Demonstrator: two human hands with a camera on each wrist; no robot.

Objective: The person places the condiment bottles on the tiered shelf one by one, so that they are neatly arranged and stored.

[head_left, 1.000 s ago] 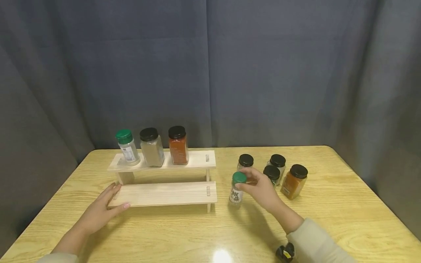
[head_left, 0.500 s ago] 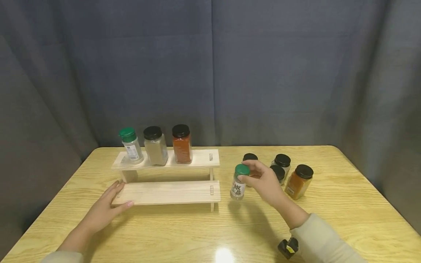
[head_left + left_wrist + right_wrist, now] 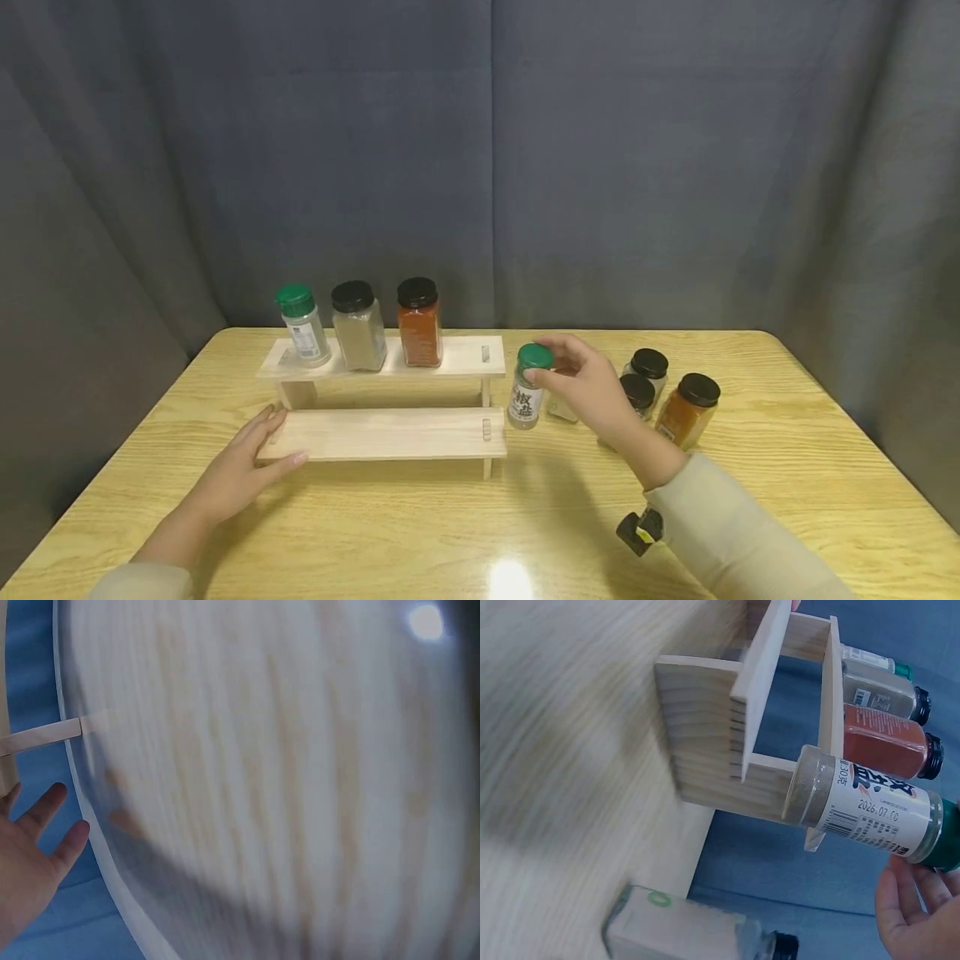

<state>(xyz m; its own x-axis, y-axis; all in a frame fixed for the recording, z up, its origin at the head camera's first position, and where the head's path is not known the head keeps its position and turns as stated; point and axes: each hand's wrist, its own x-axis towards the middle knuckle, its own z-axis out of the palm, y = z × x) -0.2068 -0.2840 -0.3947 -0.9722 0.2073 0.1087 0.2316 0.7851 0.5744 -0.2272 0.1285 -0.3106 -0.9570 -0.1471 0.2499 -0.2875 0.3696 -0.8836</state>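
Observation:
My right hand (image 3: 592, 392) pinches the green cap of a clear spice shaker (image 3: 525, 404) with a white label. The shaker is upright, just right of a two-tier wooden rack (image 3: 390, 433); in the right wrist view the shaker (image 3: 877, 810) overlaps the rack's end. My left hand (image 3: 232, 471) rests at the left end of the lower shelf, thumb by the front edge and fingers toward the back. On the upper shelf stand a green-capped shaker (image 3: 303, 337), a black-lidded jar of beige powder (image 3: 360, 337) and a black-lidded jar of red powder (image 3: 420, 333).
Behind my right hand stands a partly hidden jar (image 3: 562, 408). Farther right are two black-lidded jars (image 3: 651, 367) (image 3: 637, 392) and a jar of orange-brown powder (image 3: 684, 412). A dark curtain (image 3: 480, 167) hangs behind the wooden table (image 3: 420, 533).
My right hand has lifted the green-capped shaker and carried it back and left toward the rack's right end. The left hand keeps its place on the lower shelf.

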